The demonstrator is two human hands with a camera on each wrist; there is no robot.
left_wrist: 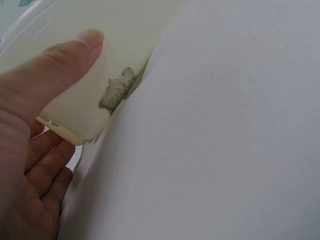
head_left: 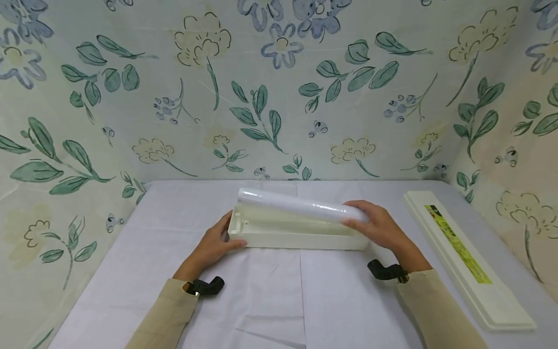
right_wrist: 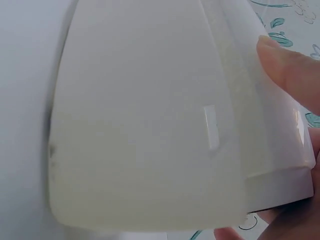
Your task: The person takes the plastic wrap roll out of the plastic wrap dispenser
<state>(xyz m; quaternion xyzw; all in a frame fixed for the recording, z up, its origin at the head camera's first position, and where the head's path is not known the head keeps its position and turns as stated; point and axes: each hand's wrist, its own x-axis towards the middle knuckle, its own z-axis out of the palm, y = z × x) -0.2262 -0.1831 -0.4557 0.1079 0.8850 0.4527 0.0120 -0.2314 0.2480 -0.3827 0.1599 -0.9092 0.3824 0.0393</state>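
A long, cream open-topped plastic box (head_left: 301,241) lies crosswise on the table. My left hand (head_left: 212,246) grips its left end, thumb on the front wall (left_wrist: 120,47) and fingers round the end. A roll of clear plastic film (head_left: 292,203) slants over the box, its left end higher and its right end low by the box's right end. My right hand (head_left: 379,225) holds the roll's right end between thumb and fingers. In the right wrist view the roll (right_wrist: 282,120) shows beside the box wall (right_wrist: 140,125). A greyish lump (left_wrist: 117,90) sticks to the box near its lower edge.
At the right lies a long cream lid (head_left: 501,305) with a yellow-green label (head_left: 457,245), apart from the box. White cloth (head_left: 261,295) covers the table. Flower-patterned sheets (head_left: 279,121) rise behind and at both sides.
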